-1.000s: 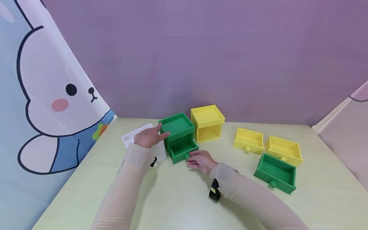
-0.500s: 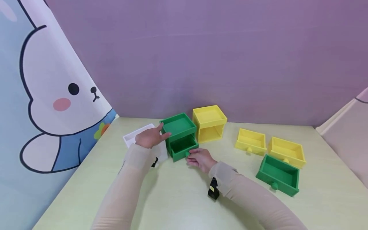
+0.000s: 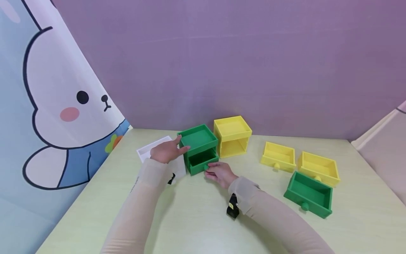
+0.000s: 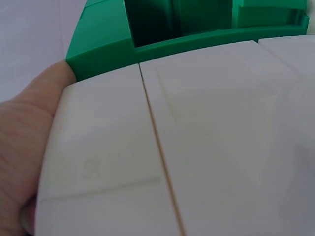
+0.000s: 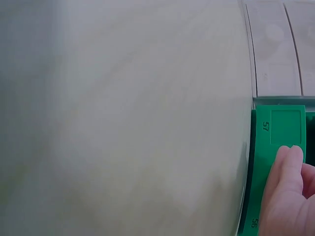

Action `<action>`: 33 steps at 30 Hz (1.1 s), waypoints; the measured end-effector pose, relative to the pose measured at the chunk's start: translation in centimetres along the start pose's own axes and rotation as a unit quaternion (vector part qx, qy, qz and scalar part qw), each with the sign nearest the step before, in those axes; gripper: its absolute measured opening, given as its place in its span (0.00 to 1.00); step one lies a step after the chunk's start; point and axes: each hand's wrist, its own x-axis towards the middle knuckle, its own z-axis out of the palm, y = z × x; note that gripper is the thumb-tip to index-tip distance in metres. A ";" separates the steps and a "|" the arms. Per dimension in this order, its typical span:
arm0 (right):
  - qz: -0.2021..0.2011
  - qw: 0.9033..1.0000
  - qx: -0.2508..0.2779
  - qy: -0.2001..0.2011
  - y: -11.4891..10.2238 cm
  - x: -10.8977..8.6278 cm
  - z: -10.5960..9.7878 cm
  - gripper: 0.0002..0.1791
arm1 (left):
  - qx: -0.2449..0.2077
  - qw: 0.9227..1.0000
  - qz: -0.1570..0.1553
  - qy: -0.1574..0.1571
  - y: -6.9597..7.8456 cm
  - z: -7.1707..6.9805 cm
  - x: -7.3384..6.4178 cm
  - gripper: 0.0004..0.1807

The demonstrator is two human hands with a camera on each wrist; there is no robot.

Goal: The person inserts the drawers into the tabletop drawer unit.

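A green cabinet (image 3: 199, 138) stands at the back of the table with a green drawer (image 3: 204, 165) partly inside its lower opening. My right hand (image 3: 220, 173) pinches the drawer's round knob (image 3: 207, 166); in the right wrist view, fingers lie over the green drawer front (image 5: 280, 125). My left hand (image 3: 166, 151) lies over the white cabinet (image 3: 177, 167), thumb and forefinger spread and reaching to the green cabinet's side. In the left wrist view, this hand (image 4: 24, 132) runs along the white cabinet's edge and touches the green corner. Its other fingers are mostly hidden.
A yellow cabinet (image 3: 233, 135) with an open front stands right beside the green one. Toward the right lie two yellow drawers, one (image 3: 278, 155) left of the other (image 3: 319, 168), and a second green drawer (image 3: 309, 192) in front of them. A purple cloth (image 3: 222, 63) hangs behind.
The green drawer has slid a little farther into the green cabinet, and my right hand has moved in with its knob. My left hand has kept its place. The whole view has shifted slightly.
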 end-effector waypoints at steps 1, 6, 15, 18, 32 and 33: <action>0.002 1.000 0.003 0.002 0.0 0.0 0.1 0.16 | 0.001 1.000 0.001 0.001 0.0 0.0 0.0 0.41; -0.007 1.000 0.008 0.005 0.0 0.2 0.2 0.16 | 0.010 1.000 0.001 0.004 0.1 0.1 0.1 0.41; 0.001 1.000 0.003 0.008 0.0 0.8 0.3 0.16 | 0.016 1.000 -0.003 0.003 0.2 0.0 0.1 0.41; 0.002 1.000 0.003 0.007 -0.1 0.8 0.4 0.15 | 0.015 1.000 -0.004 0.002 0.2 0.0 0.1 0.41; -0.003 1.000 0.012 0.008 -0.1 1.0 0.6 0.14 | 0.012 1.000 -0.008 0.004 0.1 0.1 0.3 0.41; -0.004 1.000 0.013 0.008 0.0 1.1 0.6 0.14 | 0.013 1.000 -0.008 0.004 0.1 0.1 0.3 0.41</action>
